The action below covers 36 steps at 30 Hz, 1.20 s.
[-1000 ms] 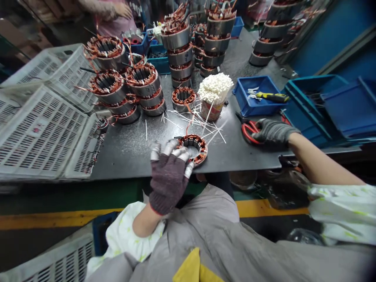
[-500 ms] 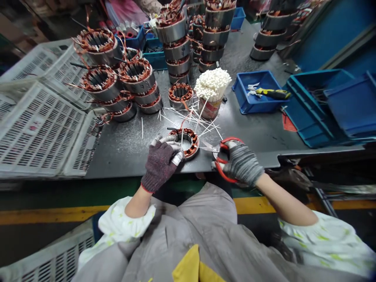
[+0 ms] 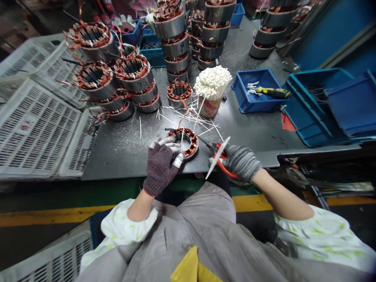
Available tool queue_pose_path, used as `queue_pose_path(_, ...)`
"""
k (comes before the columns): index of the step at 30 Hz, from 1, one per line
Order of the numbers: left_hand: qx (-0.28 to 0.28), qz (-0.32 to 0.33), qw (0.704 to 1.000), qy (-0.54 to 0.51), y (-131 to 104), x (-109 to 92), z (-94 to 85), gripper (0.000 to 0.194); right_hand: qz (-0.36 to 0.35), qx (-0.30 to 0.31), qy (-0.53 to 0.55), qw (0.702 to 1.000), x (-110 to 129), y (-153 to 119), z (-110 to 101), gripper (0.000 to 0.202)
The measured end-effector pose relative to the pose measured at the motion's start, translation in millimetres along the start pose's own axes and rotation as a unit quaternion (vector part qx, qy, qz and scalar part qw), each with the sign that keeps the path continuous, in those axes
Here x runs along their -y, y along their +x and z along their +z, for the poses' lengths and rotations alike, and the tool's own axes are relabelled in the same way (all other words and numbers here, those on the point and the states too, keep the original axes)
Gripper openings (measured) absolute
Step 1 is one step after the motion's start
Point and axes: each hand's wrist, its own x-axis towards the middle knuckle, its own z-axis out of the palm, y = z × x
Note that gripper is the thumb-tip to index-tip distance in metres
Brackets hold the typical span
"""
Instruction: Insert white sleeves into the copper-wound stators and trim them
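Observation:
A wound motor stator [image 3: 192,147] with copper coils lies near the table's front edge. My left hand [image 3: 163,162], in a dark purple glove with taped fingertips, grips its left rim. Beside the thumb, a thin white stick [image 3: 182,138] rises from the ring. My right hand [image 3: 242,162], in a grey striped glove, holds red-handled scissors [image 3: 225,169], their blades pointing left at the stator's right side. A blurred white strip [image 3: 217,158] crosses in front of the scissors, apparently in the air. The glove and strip partly hide the scissor handles.
Behind the stator, loose white sticks [image 3: 173,111] lie around a cup [image 3: 210,107] packed with more. Another stator [image 3: 179,94] stands nearby. Stacked stators [image 3: 141,84] rise left and behind. Blue bins [image 3: 249,105] stand right, one with a yellow-black tool [image 3: 273,92]. White crates [image 3: 38,133] border the left.
The blurred white strip has appeared in front of the scissors. My right hand has shifted slightly left and the scissors have turned. The left hand stays at the stator.

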Motion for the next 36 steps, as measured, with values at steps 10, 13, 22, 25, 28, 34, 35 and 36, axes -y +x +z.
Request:
queue_pose_path(10,0.003,-0.044,0.998,-0.039,-6,-2,-0.1,0.015,0.033,-0.005,-0.063,0.997,12,18,-23,0.051)
queue_pose_path(13,-0.015,-0.115,0.987,-0.110,-8,-3,-2.8,0.024,-0.007,-0.027,-0.073,0.997,7,-2,-27,0.057)
queue_pose_path(22,-0.035,-0.182,0.962,-0.201,-13,3,-1.2,0.027,-0.136,0.044,-0.181,0.973,37,-21,-52,0.050)
queue_pose_path(25,-0.029,-0.174,0.965,-0.193,-14,2,-6.2,0.028,-0.109,0.095,-0.178,0.973,31,-16,-50,0.052)
queue_pose_path(28,-0.021,-0.113,0.987,-0.108,-10,-8,-12.9,0.026,-0.010,0.073,-0.128,0.989,11,-8,-41,0.055)
queue_pose_path(34,0.098,-0.012,0.989,0.106,7,-31,1.1,0.053,0.125,0.002,-0.074,0.989,-39,19,-38,0.054)
queue_pose_path(35,0.129,-0.021,0.983,0.128,7,-32,3.5,0.052,0.117,-0.008,-0.070,0.991,-44,23,-39,0.053)
queue_pose_path(36,0.154,-0.029,0.977,0.145,7,-31,4.3,0.050,0.106,-0.018,-0.070,0.992,-48,26,-39,0.053)
